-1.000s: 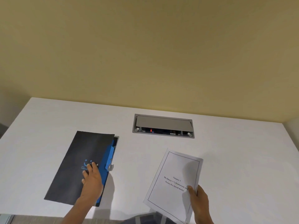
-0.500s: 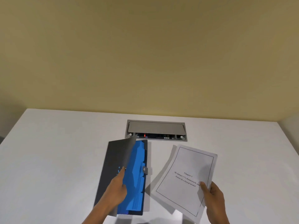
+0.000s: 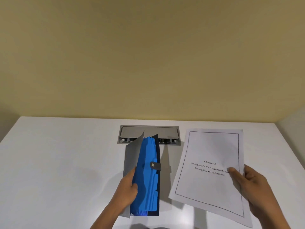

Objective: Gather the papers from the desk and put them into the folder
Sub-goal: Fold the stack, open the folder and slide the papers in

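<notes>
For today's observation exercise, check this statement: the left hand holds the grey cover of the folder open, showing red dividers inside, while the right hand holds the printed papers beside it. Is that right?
Not quite: one detail is wrong. The head view shows the dividers are blue, not red. The rest stands: the left hand holds the folder open by its grey cover, and the right hand holds the printed papers beside it.
</notes>
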`<move>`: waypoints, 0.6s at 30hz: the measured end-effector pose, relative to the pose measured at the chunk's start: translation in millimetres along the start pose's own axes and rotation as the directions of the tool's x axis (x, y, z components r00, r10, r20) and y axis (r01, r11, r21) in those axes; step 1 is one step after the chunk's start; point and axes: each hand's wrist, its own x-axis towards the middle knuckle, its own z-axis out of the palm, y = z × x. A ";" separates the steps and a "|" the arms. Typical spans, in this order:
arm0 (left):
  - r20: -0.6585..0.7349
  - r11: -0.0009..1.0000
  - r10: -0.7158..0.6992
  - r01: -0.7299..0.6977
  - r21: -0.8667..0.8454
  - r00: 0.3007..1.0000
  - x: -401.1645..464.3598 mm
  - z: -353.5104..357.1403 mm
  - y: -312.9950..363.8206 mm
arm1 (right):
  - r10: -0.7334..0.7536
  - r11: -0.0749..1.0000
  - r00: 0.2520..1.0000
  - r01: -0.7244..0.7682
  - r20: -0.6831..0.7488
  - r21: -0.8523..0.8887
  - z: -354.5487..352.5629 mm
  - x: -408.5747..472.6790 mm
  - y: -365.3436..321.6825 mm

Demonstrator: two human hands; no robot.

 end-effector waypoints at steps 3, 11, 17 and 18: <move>-0.011 1.000 -0.005 0.005 -0.029 1.000 -1.7 3.6 5.1 | -0.048 0.998 0.993 0.052 0.112 -0.033 -1.1 1.5 -21.5; -0.067 0.994 -0.059 0.052 -0.100 0.996 -10.4 0.8 14.5 | -0.097 0.963 0.941 0.172 0.323 -0.210 66.8 6.2 -70.3; -0.110 0.992 -0.111 0.104 -0.066 0.988 -11.5 0.3 23.1 | -0.067 0.916 0.921 0.210 0.384 -0.342 123.6 10.5 -84.3; -0.102 0.991 -0.115 0.107 -0.077 0.988 -12.0 -0.2 24.0 | -0.068 0.906 0.916 0.222 0.395 -0.359 131.9 11.0 -85.5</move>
